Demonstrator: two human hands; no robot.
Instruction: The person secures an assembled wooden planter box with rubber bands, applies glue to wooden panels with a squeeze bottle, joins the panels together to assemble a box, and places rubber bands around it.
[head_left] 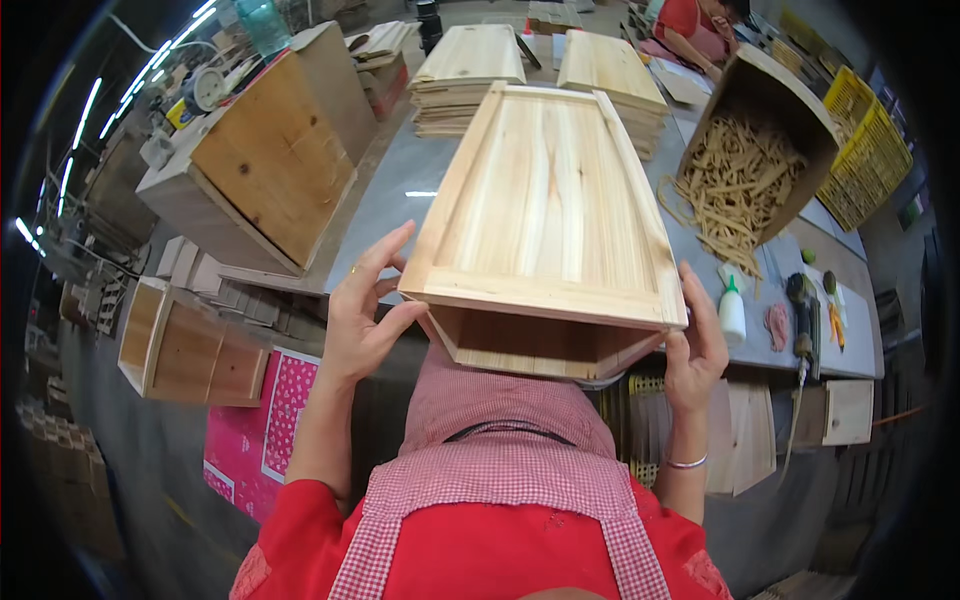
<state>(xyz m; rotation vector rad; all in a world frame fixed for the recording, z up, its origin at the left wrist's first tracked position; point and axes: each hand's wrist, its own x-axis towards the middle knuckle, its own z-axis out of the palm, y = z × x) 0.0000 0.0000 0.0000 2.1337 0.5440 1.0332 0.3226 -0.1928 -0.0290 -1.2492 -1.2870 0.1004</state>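
A wooden box was held at the near edge of the grey surface, its near corners clamped by the left hand and the right hand. Wooden panels were stacked toward the surface's far side.

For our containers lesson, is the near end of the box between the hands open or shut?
Open: no panel closes that end of the wooden box, and its hollow inside shows.

Your grey tabletop is carrying two wooden panel stacks, a white bottle, a pink bundle, tan strips
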